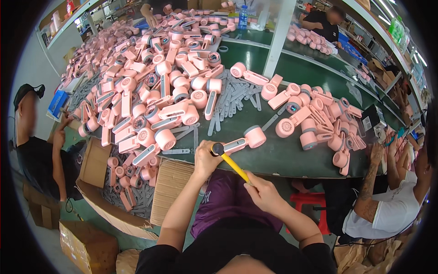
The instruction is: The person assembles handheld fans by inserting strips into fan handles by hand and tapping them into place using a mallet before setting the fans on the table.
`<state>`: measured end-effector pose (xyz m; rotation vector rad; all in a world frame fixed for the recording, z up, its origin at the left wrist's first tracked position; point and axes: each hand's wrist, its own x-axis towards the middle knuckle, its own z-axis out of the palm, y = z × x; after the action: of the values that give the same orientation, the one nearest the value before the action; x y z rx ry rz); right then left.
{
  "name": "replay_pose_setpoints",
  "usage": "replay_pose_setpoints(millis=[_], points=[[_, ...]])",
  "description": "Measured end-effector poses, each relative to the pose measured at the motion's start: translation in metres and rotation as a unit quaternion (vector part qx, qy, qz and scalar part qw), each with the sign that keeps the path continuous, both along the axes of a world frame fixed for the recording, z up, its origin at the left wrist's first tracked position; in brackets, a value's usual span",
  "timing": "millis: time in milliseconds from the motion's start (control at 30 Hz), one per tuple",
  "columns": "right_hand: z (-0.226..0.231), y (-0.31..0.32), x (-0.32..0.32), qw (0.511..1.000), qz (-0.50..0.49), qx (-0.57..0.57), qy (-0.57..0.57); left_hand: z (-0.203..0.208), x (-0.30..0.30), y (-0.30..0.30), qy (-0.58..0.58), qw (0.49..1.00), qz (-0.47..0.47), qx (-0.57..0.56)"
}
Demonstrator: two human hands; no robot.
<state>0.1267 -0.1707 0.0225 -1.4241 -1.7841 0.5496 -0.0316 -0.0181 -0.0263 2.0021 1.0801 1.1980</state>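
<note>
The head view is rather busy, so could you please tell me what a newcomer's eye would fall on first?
Probably the big heap of pink handheld devices, spread over the left and middle of the green tabletop. Next comes the yellow-handled hammer at the near edge, gripped by the right hand, its dark head over the left hand, which holds a single pink device.

Before you stretches a dark green bench (273,160). On your left it carries a big heap of pink round-headed devices (141,86); to the right lies a smaller pink cluster (315,116), with loose grey strips (234,96) strewn between. One single pink device (254,137) lies near you.
</note>
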Motion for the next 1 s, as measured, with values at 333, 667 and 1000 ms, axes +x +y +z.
replay_pose_setpoints(millis=[333,667,1000], points=[[-0.002,-0.001,0.027,0.993,-0.079,-0.084,-0.017,0.022,0.002,0.002,0.064,0.998,-0.005,-0.005],[-0.001,-0.008,0.031,0.992,-0.078,-0.052,0.086,0.049,-0.027,0.025,0.064,0.996,0.004,0.067],[-0.008,-0.02,0.047,0.958,-0.138,-0.083,0.237,0.132,-0.181,0.255,0.153,0.911,0.296,0.245]])
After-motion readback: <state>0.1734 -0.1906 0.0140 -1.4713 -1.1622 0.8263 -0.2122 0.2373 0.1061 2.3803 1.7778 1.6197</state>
